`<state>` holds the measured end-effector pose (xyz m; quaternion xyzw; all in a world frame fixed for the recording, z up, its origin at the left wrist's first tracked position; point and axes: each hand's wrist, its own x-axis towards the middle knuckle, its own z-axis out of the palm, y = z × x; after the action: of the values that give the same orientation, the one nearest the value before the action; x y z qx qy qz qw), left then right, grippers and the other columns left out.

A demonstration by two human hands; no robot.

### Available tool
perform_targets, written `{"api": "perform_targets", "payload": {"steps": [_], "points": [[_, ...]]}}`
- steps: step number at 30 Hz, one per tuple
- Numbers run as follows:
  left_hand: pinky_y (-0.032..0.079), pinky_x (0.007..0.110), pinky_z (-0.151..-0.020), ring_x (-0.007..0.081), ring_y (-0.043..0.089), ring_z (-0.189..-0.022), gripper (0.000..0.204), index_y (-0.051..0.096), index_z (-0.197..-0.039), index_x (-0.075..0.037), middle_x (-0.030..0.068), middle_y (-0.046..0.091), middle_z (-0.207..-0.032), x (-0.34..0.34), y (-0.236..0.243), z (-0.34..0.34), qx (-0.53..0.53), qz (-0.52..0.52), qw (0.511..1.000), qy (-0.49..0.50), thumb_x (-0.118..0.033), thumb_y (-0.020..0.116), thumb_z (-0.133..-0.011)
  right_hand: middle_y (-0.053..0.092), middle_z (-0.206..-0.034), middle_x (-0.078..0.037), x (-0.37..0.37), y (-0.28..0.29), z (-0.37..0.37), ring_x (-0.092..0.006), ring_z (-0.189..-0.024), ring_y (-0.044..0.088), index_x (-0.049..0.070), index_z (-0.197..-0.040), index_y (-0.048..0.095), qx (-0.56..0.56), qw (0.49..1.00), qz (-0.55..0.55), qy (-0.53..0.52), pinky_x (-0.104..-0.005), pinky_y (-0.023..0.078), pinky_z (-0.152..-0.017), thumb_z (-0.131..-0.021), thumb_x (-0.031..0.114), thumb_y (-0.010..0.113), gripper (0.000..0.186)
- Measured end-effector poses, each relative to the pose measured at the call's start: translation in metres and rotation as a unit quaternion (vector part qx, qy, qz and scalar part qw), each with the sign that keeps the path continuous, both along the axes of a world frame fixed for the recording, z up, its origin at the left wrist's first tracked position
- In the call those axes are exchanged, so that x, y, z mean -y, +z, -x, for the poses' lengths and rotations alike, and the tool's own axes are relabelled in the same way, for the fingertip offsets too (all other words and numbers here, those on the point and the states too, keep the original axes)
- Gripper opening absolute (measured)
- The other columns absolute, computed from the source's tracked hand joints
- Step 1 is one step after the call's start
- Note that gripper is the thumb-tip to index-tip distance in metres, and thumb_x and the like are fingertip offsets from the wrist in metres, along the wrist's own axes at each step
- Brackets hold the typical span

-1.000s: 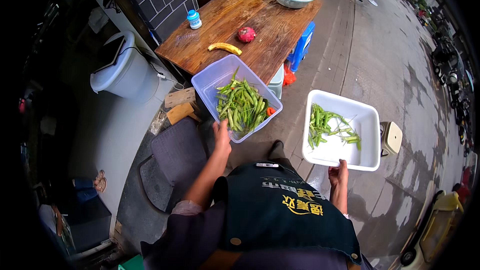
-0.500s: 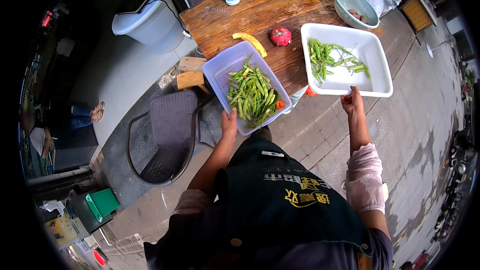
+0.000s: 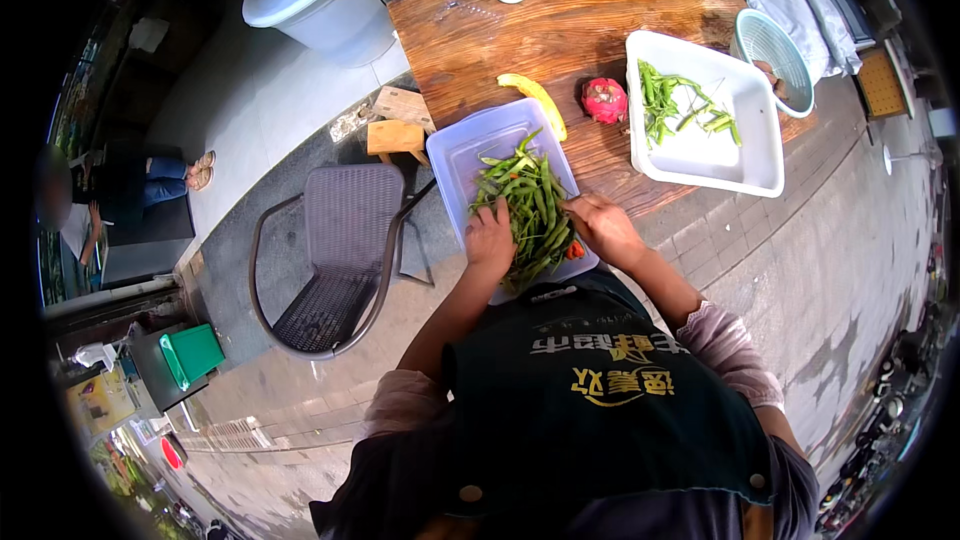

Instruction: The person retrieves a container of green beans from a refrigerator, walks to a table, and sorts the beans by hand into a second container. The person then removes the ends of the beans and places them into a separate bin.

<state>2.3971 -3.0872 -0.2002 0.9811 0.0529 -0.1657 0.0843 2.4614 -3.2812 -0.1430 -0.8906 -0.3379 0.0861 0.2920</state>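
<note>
Handling green pods [image 3: 533, 202] before a yellow-lettered apron [image 3: 600, 440].

Head fisheye (left of pair) faces down, near above left hand [image 3: 490, 239], right hand [image 3: 607, 230].

Lavender translucent tub [image 3: 457, 160]: rectangular, open-topped, at near edge of wooden table [image 3: 600, 15]. Green peppers [image 3: 541, 202]: slender, heaped loosely inside, orange-red piece [image 3: 574, 250] at lower right. White tub [image 3: 700, 164]: rectangular, upright on table, holding sparser scatter.
</note>
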Motion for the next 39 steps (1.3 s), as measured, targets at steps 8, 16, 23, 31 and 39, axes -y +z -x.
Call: {"api": "perform_targets", "payload": {"steps": [8, 16, 23, 31, 39], "points": [[0.046, 0.041, -0.070, 0.0345, 0.055, -0.086, 0.064, 0.028, -0.127, -0.016, 0.0210, 0.045, -0.112, -0.026, -0.005, -0.022, 0.075, 0.328, 0.922, 0.192, -0.004, 0.055, -0.071, 0.051, -0.094, -0.006, -0.064, -0.064, -0.044, -0.0215, -0.087, 0.054, 0.011, -0.089, 0.060, 0.116, 0.875, 0.383, 0.272, -0.0310, 0.044, -0.068, -0.074, 0.017, 0.051, 0.018], [0.049, 0.031, -0.069, 0.0227, 0.058, -0.086, 0.052, 0.025, -0.129, -0.011, 0.0158, 0.049, -0.114, -0.036, 0.038, -0.003, 0.054, 0.767, 0.515, 0.378, -0.002, 0.045, -0.082, 0.051, -0.096, -0.008, -0.047, -0.034, -0.075, -0.0235, -0.080, 0.057, 0.016, -0.081, 0.064, 0.088, 0.881, 0.277, 0.374, -0.0343, 0.045, -0.062, -0.071, 0.013, 0.054, 0.014], [0.046, 0.041, -0.079, 0.0306, 0.057, -0.090, 0.040, 0.043, -0.117, -0.007, 0.0164, 0.050, -0.114, 0.003, 0.039, 0.016, 0.157, 0.858, 0.302, 0.386, -0.023, 0.055, -0.082, 0.052, -0.094, -0.007, -0.032, -0.056, -0.086, -0.0214, -0.081, 0.057, 0.014, -0.081, 0.064, 0.209, 0.863, 0.221, 0.403, -0.0330, 0.046, -0.060, -0.070, 0.012, 0.054, 0.015], [0.034, 0.044, -0.093, 0.0342, 0.046, -0.108, 0.050, 0.041, -0.118, -0.006, 0.0178, 0.045, -0.121, 0.025, 0.073, 0.030, 0.188, 0.855, 0.277, 0.395, -0.044, 0.043, -0.085, 0.057, -0.094, -0.008, -0.049, -0.075, -0.080, -0.0217, -0.077, 0.061, 0.008, -0.091, 0.061, 0.163, 0.848, 0.307, 0.400, -0.0334, 0.046, -0.057, -0.070, 0.008, 0.053, 0.022], [0.037, 0.042, -0.090, 0.0336, 0.049, -0.103, 0.043, 0.042, -0.115, -0.006, 0.0166, 0.050, -0.114, 0.012, 0.045, 0.032, 0.180, 0.853, 0.259, 0.416, -0.039, 0.034, -0.090, 0.057, -0.095, -0.011, -0.037, -0.026, -0.096, -0.0266, -0.084, 0.058, 0.007, -0.091, 0.053, -0.042, 0.952, 0.085, 0.290, -0.0391, 0.046, -0.067, -0.075, 0.026, 0.059, 0.025]]}}
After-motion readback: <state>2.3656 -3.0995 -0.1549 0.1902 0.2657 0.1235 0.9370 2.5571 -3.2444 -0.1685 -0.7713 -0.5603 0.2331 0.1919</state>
